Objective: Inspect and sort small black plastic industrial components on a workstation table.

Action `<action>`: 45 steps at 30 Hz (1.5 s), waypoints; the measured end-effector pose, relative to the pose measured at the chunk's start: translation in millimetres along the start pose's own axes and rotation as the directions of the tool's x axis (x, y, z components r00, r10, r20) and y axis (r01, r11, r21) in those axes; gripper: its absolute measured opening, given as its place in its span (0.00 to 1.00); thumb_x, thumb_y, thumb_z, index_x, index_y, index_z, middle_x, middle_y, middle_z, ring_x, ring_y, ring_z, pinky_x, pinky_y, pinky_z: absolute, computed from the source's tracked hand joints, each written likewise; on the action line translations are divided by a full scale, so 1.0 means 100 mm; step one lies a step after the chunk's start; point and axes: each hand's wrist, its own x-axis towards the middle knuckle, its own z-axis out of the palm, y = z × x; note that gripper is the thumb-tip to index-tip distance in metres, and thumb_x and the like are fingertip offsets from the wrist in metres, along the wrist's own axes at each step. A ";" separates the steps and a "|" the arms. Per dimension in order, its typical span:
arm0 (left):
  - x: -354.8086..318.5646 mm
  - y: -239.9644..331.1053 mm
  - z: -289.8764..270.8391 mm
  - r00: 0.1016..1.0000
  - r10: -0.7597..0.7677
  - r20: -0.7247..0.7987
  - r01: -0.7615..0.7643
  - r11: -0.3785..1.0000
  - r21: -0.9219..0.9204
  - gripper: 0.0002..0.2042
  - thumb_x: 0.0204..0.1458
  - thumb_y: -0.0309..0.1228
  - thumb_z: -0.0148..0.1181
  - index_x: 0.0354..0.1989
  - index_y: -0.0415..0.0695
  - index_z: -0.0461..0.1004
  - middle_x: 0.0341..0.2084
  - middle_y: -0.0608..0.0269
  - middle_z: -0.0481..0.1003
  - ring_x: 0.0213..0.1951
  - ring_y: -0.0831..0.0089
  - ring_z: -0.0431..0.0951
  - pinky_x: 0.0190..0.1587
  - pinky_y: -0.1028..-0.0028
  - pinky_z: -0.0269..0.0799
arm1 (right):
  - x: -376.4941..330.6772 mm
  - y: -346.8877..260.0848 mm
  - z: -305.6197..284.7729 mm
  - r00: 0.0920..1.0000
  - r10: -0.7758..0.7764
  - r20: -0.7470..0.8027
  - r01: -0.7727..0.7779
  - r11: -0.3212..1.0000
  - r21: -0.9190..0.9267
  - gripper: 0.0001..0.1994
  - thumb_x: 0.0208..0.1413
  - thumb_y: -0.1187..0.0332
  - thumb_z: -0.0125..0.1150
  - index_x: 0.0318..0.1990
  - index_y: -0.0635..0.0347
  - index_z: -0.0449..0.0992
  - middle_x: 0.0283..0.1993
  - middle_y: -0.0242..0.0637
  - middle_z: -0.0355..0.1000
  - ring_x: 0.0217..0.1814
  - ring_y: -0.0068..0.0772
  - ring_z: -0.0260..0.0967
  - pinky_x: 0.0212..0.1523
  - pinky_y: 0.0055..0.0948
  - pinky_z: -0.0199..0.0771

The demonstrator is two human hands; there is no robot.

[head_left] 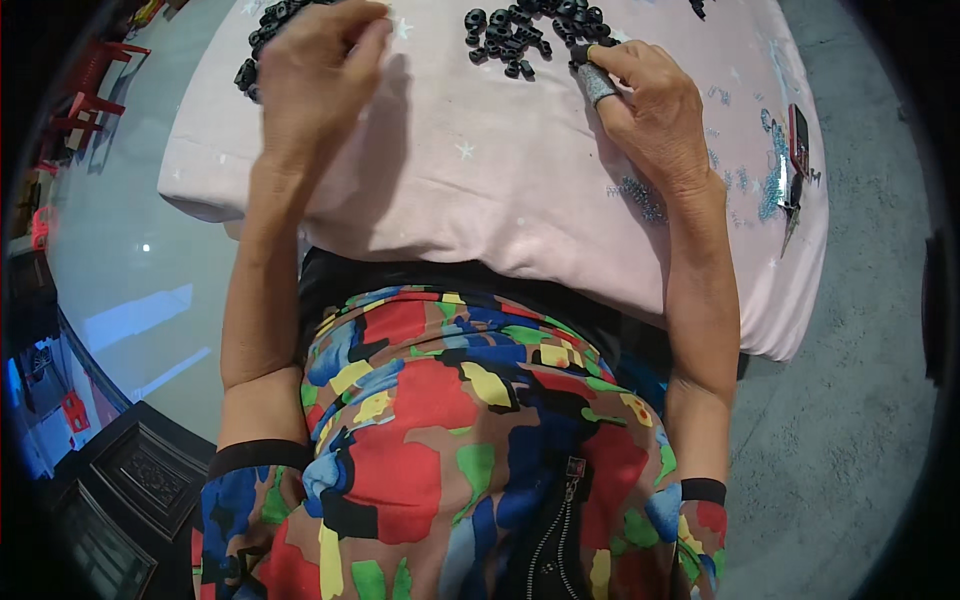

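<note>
My right hand (655, 110) is at the near right edge of a heap of small black plastic cord locks (510, 38). Its thumb and forefinger pinch a black piece that looks like one of them. A grey wrap (597, 85) covers one digit of that hand. My left hand (320, 75) is raised over the left of the table, smeared by motion, its fingers bent; whether it holds anything does not show. Beyond it, partly hidden, lies a second group of black pieces (246, 75). Both groups rest on a pale pink cloth (470, 190) with white stars.
Tiny bluish-grey coils, like springs (640, 195), are scattered at the right. Near the right edge lie a red-edged dark device (798, 140) and a thin pointed tool (790, 228). Red stools (95, 85) stand on the floor at the left; a dark carved panel (140, 475) is lower left.
</note>
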 end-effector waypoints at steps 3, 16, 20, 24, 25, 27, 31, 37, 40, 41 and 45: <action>-0.04 0.23 0.30 0.969 0.135 0.208 -0.152 0.986 0.067 0.15 0.55 0.40 0.67 0.46 0.45 0.85 0.35 0.54 0.81 0.38 0.59 0.83 0.45 0.62 0.78 | -0.01 0.00 -0.05 1.000 -0.014 0.012 0.014 0.999 -0.034 0.11 0.50 0.71 0.62 0.41 0.54 0.85 0.35 0.39 0.77 0.43 0.44 0.75 0.47 0.42 0.77; -0.14 1.04 0.89 0.753 0.471 0.460 -0.422 0.881 -0.212 0.09 0.54 0.30 0.65 0.43 0.43 0.83 0.35 0.53 0.78 0.42 0.54 0.79 0.45 0.60 0.76 | -0.11 0.42 -0.42 0.930 0.365 0.048 -0.367 0.906 0.212 0.18 0.50 0.75 0.58 0.48 0.62 0.86 0.28 0.27 0.78 0.29 0.14 0.69 0.32 0.21 0.71; -0.27 1.18 1.06 0.694 0.483 0.533 -0.406 0.875 -0.264 0.10 0.51 0.29 0.66 0.42 0.42 0.83 0.34 0.50 0.78 0.42 0.52 0.79 0.45 0.59 0.76 | -0.11 0.44 -0.39 0.921 0.385 0.061 -0.390 0.902 0.187 0.18 0.50 0.75 0.58 0.48 0.62 0.85 0.29 0.28 0.79 0.30 0.15 0.71 0.33 0.21 0.73; -0.20 1.17 1.25 0.762 0.460 0.456 -0.379 0.887 -0.263 0.09 0.50 0.28 0.65 0.39 0.40 0.82 0.31 0.48 0.78 0.38 0.49 0.80 0.43 0.57 0.76 | -0.10 0.42 -0.40 0.905 0.420 0.071 -0.425 0.882 0.201 0.18 0.50 0.76 0.58 0.48 0.62 0.85 0.31 0.30 0.81 0.32 0.16 0.73 0.37 0.22 0.75; -0.15 1.18 1.30 0.763 0.463 0.452 -0.383 0.886 -0.260 0.08 0.51 0.28 0.64 0.37 0.38 0.81 0.28 0.47 0.78 0.35 0.47 0.81 0.41 0.58 0.77 | -0.11 0.45 -0.40 0.905 0.421 0.069 -0.426 0.882 0.201 0.18 0.50 0.76 0.58 0.48 0.62 0.85 0.31 0.30 0.81 0.32 0.16 0.73 0.37 0.22 0.75; -0.09 1.17 1.34 0.776 0.436 0.456 -0.320 0.895 -0.311 0.08 0.51 0.28 0.65 0.37 0.37 0.81 0.27 0.48 0.79 0.33 0.52 0.82 0.40 0.61 0.78 | -0.12 0.52 -0.40 0.918 0.393 0.055 -0.395 0.897 0.199 0.17 0.52 0.76 0.58 0.48 0.61 0.85 0.34 0.32 0.82 0.34 0.16 0.75 0.39 0.22 0.76; 0.06 1.14 1.35 0.786 0.327 0.524 -0.082 0.896 -0.437 0.09 0.51 0.27 0.69 0.36 0.35 0.81 0.26 0.53 0.80 0.31 0.70 0.81 0.37 0.71 0.77 | -0.13 0.55 -0.41 0.904 0.426 0.042 -0.423 0.873 0.243 0.15 0.53 0.76 0.59 0.48 0.62 0.85 0.37 0.34 0.84 0.38 0.18 0.77 0.43 0.22 0.77; 0.04 1.08 1.44 0.798 0.306 0.519 0.010 0.855 -0.519 0.06 0.53 0.26 0.70 0.36 0.38 0.80 0.27 0.66 0.79 0.29 0.79 0.77 0.33 0.75 0.76 | -0.18 0.74 -0.38 0.888 0.447 0.111 -0.455 0.818 0.351 0.15 0.55 0.76 0.60 0.49 0.65 0.84 0.42 0.36 0.84 0.43 0.22 0.78 0.46 0.23 0.77; 0.08 1.07 1.43 0.791 0.244 0.560 0.112 0.843 -0.526 0.07 0.54 0.26 0.71 0.37 0.39 0.79 0.27 0.67 0.78 0.30 0.81 0.77 0.33 0.78 0.75 | -0.14 0.69 -0.40 0.899 0.421 0.123 -0.423 0.757 0.498 0.14 0.56 0.74 0.60 0.49 0.64 0.84 0.39 0.33 0.83 0.40 0.20 0.76 0.42 0.22 0.76; 0.10 1.07 1.41 0.780 0.190 0.596 0.192 0.834 -0.517 0.07 0.54 0.26 0.71 0.37 0.40 0.79 0.27 0.67 0.78 0.31 0.82 0.77 0.34 0.80 0.74 | -0.13 0.65 -0.46 0.885 0.420 0.201 -0.463 0.751 0.471 0.14 0.57 0.73 0.60 0.48 0.63 0.85 0.37 0.30 0.81 0.37 0.17 0.74 0.40 0.20 0.74; 0.11 1.02 1.55 0.876 0.180 0.448 0.202 0.705 -0.679 0.09 0.47 0.26 0.76 0.31 0.38 0.80 0.24 0.64 0.80 0.27 0.81 0.79 0.31 0.77 0.78 | -0.10 0.54 -0.68 0.803 0.409 0.433 -0.586 0.674 0.450 0.13 0.57 0.67 0.59 0.42 0.66 0.85 0.32 0.31 0.80 0.32 0.17 0.74 0.36 0.23 0.75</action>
